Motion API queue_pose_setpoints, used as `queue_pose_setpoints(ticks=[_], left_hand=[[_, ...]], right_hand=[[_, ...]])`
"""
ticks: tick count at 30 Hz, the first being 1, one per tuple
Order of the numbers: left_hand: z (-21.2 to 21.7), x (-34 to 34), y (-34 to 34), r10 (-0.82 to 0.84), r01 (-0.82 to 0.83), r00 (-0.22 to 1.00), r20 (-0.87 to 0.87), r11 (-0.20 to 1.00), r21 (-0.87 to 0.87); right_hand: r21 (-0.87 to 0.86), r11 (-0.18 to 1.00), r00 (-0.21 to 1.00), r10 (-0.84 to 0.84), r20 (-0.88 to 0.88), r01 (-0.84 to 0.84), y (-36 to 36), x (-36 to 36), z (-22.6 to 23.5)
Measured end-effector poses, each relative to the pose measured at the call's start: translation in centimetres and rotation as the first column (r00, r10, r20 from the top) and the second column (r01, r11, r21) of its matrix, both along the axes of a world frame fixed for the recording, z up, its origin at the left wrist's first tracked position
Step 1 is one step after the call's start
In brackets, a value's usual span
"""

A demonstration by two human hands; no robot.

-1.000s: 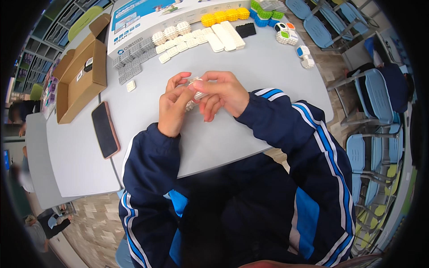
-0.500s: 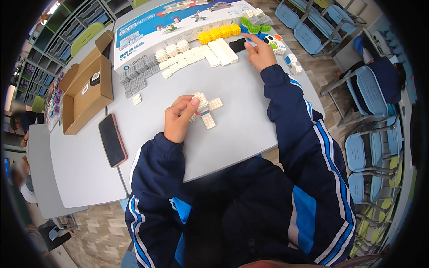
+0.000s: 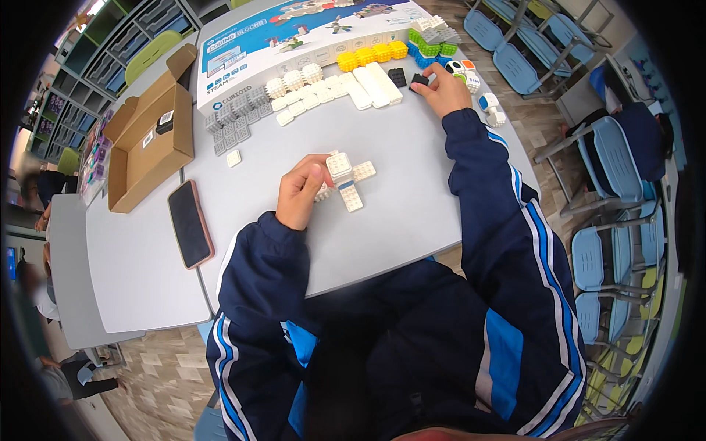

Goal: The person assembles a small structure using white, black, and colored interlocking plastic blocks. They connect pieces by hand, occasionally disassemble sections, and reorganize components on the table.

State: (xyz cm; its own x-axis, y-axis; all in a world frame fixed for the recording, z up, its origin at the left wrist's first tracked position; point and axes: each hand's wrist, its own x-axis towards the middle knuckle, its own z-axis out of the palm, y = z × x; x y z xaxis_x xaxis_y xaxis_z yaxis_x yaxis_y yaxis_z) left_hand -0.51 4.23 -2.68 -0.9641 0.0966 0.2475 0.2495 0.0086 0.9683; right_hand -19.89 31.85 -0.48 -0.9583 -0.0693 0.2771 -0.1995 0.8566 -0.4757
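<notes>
My left hand [image 3: 300,192] sits mid-table, fingers curled narrow around a small white assembly of studded plastic blocks [image 3: 343,176]; thumb and fingertips pinch its near-left corner. The assembly lies just right of that hand, touching it, long axis running roughly away from me and tilted a bit to the right, with one flat white plate sticking out to the right side.

My right hand [image 3: 443,90] is stretched far across the grey table [image 3: 412,213], well apart from the assembly, closed around a small black block [image 3: 419,79] at the fingertips. So the black block lies up and to the right of the assembly; right hand has it, left hand is the nearer one to the build.

Loose parts row along the far edge: white rounded blocks [image 3: 294,79], long white bars [image 3: 371,84], yellow studded cubes [image 3: 371,54], green and blue cubes [image 3: 430,42], grey flat plates [image 3: 235,121].

Containers: open brown cardboard box [image 3: 147,147] on my left holds only a small black item with a label, otherwise bare. Black smartphone [image 3: 190,223] lies flat beside it, long axis toward me.
</notes>
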Motion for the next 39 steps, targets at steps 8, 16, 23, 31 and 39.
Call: queue_pose_setpoints(ticks=[8, 16, 23, 31, 39], left_hand=[[0.8, 0.4, 1.3, 0.104, -0.109, 0.993, -0.058, 0.990, -0.092], [1.0, 0.4, 1.9, 0.169, -0.222, 0.969, -0.181, 0.917, -0.331], [0.6, 0.2, 1.8, 0.111, -0.174, 0.974, -0.196, 0.924, -0.341], [0.4, 0.1, 1.7, 0.123, -0.180, 0.974, -0.189, 0.929, -0.322], [0.6, 0.2, 1.7, 0.141, -0.213, 0.966, -0.218, 0.911, -0.354]], right_hand=[[-0.552, 0.805, 0.975, 0.195, -0.103, -0.219, -1.5, 3.2, 2.9], [-0.850, 0.207, 0.631, 0.755, -0.176, -0.484, -5.5, 9.0, 4.0], [-0.898, 0.242, 0.530, 0.848, 0.012, -0.367, -6.9, 10.5, 3.9], [-0.852, 0.299, 0.512, 0.858, 0.043, -0.429, -7.4, 10.2, 3.1], [-0.867, 0.290, 0.495, 0.867, 0.058, -0.406, -7.3, 11.0, 3.6]])
